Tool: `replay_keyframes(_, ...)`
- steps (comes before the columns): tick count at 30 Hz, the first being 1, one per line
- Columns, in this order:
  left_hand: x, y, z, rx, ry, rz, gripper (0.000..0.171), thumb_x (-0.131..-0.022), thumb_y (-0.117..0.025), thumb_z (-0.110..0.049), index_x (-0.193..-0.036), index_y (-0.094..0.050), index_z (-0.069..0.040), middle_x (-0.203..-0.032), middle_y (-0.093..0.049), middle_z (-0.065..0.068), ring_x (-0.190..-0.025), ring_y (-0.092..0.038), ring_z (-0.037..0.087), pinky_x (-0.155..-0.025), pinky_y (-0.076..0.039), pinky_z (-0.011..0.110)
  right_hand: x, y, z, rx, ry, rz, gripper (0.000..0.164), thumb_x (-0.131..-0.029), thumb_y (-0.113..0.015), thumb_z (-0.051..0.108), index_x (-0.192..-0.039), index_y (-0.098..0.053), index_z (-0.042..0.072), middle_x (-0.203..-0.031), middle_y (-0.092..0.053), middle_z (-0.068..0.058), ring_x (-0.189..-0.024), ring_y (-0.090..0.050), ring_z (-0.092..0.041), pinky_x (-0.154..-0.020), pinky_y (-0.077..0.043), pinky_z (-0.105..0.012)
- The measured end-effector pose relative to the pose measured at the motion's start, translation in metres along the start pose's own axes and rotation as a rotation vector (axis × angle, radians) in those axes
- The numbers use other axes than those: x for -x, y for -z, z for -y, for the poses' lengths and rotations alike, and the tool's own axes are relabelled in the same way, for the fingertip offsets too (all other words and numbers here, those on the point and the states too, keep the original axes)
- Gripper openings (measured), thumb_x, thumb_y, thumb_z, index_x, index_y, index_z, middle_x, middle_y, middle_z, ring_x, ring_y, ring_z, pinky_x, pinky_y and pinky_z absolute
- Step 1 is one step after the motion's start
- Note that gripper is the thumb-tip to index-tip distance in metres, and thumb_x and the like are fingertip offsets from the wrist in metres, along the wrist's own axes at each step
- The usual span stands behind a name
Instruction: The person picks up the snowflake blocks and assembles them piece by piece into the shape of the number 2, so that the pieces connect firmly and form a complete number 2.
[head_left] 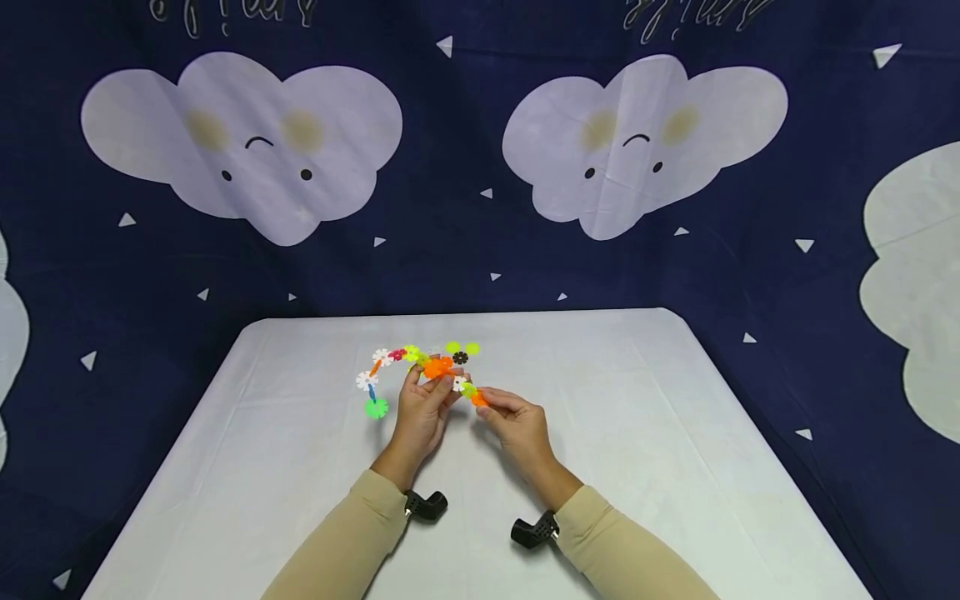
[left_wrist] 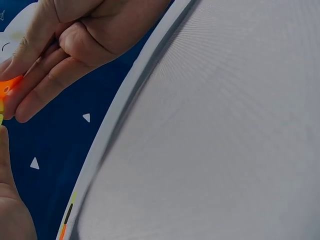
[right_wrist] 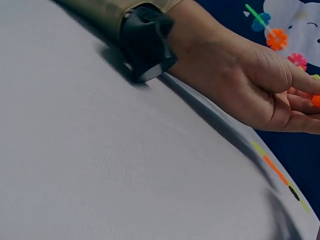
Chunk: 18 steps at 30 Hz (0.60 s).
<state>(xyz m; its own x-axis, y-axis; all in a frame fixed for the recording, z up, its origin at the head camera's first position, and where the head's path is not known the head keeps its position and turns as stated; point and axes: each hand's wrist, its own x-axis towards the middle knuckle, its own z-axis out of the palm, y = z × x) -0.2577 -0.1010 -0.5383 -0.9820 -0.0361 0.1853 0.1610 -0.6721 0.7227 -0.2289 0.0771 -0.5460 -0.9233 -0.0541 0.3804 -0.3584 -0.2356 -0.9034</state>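
Observation:
A curved chain of interlocking flower-shaped discs in several colours runs from a green disc [head_left: 377,408] at its left end, through white discs [head_left: 367,381], to an orange disc [head_left: 479,399] at its right. My left hand [head_left: 422,417] grips the chain near its middle, thumb on top by an orange piece [head_left: 437,367]. That hand [left_wrist: 75,47] also shows in the left wrist view with an orange disc [left_wrist: 9,86] at its fingertips. My right hand [head_left: 522,429] pinches the orange end disc between thumb and fingers; in the right wrist view this hand [right_wrist: 245,82] partly hides it.
Close to the far edge of the white table [head_left: 637,433], more joined discs lie flat, including a black disc [head_left: 461,357] and yellow discs [head_left: 472,348]. A dark blue cloth with white clouds [head_left: 645,142] hangs behind the table.

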Motion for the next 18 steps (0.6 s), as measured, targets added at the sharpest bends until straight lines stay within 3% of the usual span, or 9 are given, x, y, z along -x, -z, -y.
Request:
replay_keyframes(9, 0.0012, -0.0002, 0.0018, -0.02, -0.008, 0.0, 0.044, -0.104, -0.063, 0.004, -0.141, -0.042, 0.001, -0.114, -0.075, 0.019, -0.103, -0.075, 0.03, -0.089, -0.061, 0.035, 0.0011, -0.0017, 0.0005, -0.037, 0.033, 0.033, 0.03, -0.085, -0.077, -0.02, -0.114, -0.07, -0.019, -0.12, -0.067, -0.033, -0.104, -0.074, -0.023, -0.089, -0.061, -0.035)
replay_keyframes(13, 0.0014, -0.0005, 0.0044, -0.053, -0.006, 0.0, 0.037, -0.105, -0.063, 0.002, -0.135, -0.042, 0.004, -0.117, -0.074, 0.021, -0.1, -0.075, 0.028, -0.086, -0.062, 0.031, 0.0015, -0.002, -0.0017, -0.02, 0.056, 0.061, 0.031, -0.081, -0.079, -0.023, -0.11, -0.071, -0.019, -0.117, -0.066, -0.034, -0.101, -0.073, -0.023, -0.089, -0.061, -0.036)
replay_keyframes(18, 0.0023, -0.0011, 0.0066, -0.146, -0.018, 0.025, 0.026, -0.105, -0.061, 0.003, -0.127, -0.048, 0.012, -0.119, -0.073, 0.024, -0.096, -0.075, 0.027, -0.084, -0.063, 0.032, 0.002, -0.0021, -0.0057, 0.087, 0.12, 0.065, 0.029, -0.077, -0.087, -0.015, -0.104, -0.076, -0.011, -0.112, -0.07, -0.026, -0.1, -0.074, -0.027, -0.091, -0.061, -0.036)
